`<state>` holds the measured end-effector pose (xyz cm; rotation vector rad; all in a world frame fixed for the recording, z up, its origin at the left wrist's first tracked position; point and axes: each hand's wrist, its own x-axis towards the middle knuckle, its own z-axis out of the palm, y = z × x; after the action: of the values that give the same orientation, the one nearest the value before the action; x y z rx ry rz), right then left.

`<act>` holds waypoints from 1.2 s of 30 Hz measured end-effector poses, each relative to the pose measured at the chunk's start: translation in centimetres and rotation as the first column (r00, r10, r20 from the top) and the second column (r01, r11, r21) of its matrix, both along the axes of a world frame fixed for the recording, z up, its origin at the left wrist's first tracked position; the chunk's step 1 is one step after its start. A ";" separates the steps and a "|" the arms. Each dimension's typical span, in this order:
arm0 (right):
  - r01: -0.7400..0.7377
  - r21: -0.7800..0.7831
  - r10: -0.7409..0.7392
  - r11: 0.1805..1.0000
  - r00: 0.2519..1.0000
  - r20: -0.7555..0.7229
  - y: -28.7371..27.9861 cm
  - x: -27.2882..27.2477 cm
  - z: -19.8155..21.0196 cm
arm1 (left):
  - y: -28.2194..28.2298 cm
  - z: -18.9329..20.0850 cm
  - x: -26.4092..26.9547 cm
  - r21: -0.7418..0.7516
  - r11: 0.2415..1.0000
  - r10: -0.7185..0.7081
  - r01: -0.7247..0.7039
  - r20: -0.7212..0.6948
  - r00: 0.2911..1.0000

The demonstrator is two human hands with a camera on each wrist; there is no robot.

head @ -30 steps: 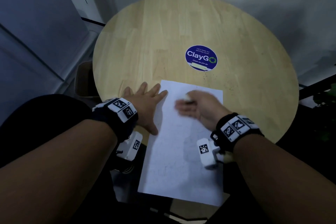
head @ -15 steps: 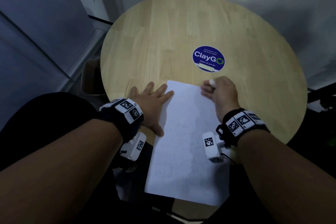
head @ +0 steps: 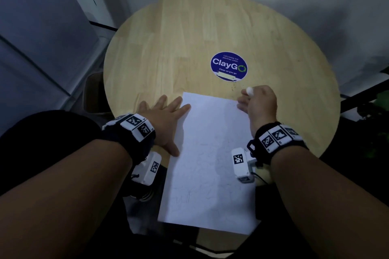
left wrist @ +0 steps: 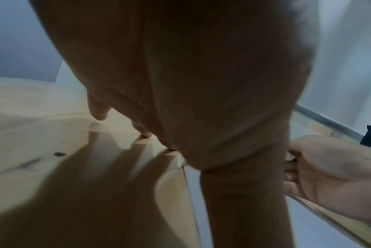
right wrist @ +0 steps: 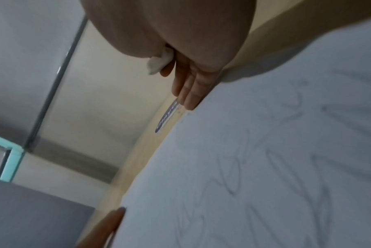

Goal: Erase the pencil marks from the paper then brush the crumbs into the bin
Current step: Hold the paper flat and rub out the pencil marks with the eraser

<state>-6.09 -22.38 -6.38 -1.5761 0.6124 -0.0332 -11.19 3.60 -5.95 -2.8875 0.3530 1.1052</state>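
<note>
Our left hand (head: pixel 166 120) lies flat, fingers spread, pinning the paper (head: pixel 210 164) at its left edge. Right hand (head: pixel 260 104) pinches the eraser (head: pixel 250 90) w/ thumb, other fingers straight, touching the paper's far right corner. Crumbs (head: pixel 233 87) sit nr the ClayGo sticker (head: pixel 228 66) on the table (head: pixel 168 48).

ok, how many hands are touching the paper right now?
2. Left hand lies flat, fingertips and thumb on the paper along its left edge; right hand, pinching the eraser, touches its far right corner.
</note>
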 end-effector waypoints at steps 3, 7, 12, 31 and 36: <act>-0.224 0.079 0.232 0.971 0.967 -0.109 -0.1 -1.1 0.7 | 0.0 0.1 0.1 -0.051 0.998 0.037 -0.036 0.017 0.999; -0.584 0.063 0.582 0.809 0.782 -0.223 0.1 -2.9 0.4 | -1.5 0.8 0.5 -0.145 0.988 0.078 -0.057 0.140 0.987; -0.603 -0.058 0.577 0.795 0.783 -0.232 0.0 -3.9 -0.2 | -5.5 -0.7 -0.6 -0.206 0.977 -0.022 0.062 0.191 0.981; -0.752 -0.544 0.684 0.374 0.619 -0.385 1.4 -5.0 1.6 | -7.2 -1.1 -0.9 -0.116 0.993 -0.012 0.024 0.107 0.994; -0.866 -0.353 0.757 0.355 0.488 -0.434 1.5 -5.5 1.5 | -7.2 -1.2 -1.0 -0.119 0.992 -0.020 0.033 0.110 0.994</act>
<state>-11.54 -20.92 -4.89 -2.3247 -0.1670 0.8134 -12.15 -3.59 -7.11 -3.0217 0.4682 0.9503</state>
